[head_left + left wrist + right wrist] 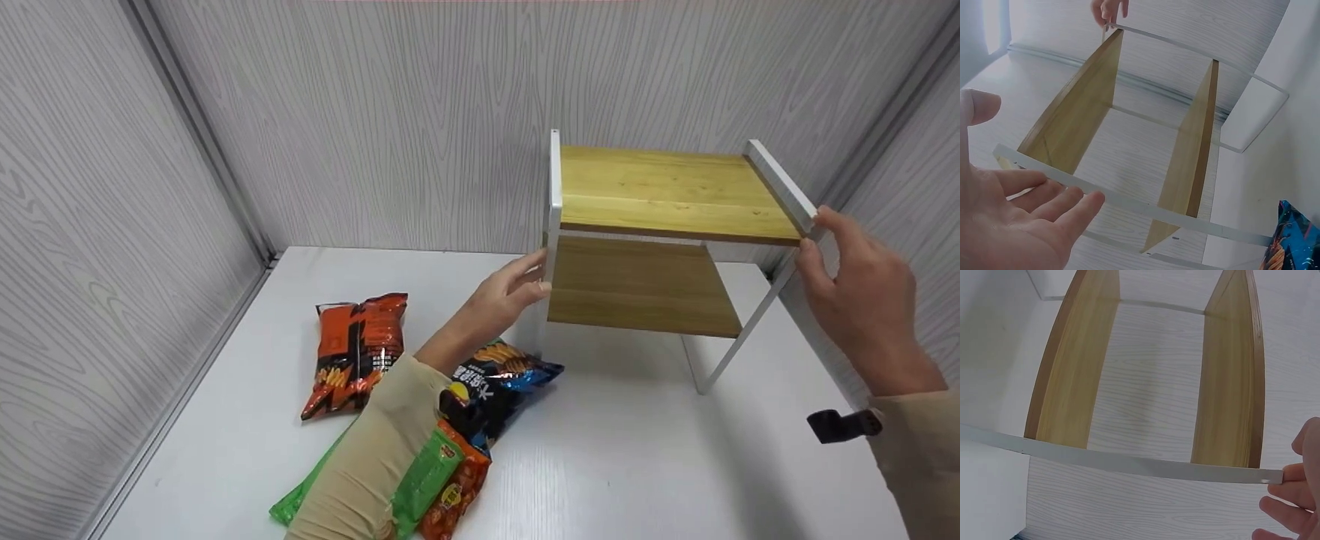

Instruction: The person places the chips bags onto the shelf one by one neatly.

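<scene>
A two-tier rack (667,191) with wooden boards and a white metal frame stands at the right of the head view. The left hand (495,300) touches its left upright at the height of the lower board, thumb in front. In the left wrist view that hand (1033,219) has its fingers extended along the white frame bar (1123,197). At the rack's upper right front corner, the right hand (862,289) pinches the frame between thumb and fingers. The right wrist view has the right hand's fingers (1292,492) at the end of the bar (1145,467).
On the white table (600,480) left of the rack lie an orange chip bag (356,337), a black and blue bag (495,390), a green packet (427,476) and a red packet (461,487). The left forearm crosses above some bags. Grey wood-grain panels (375,112) enclose the table.
</scene>
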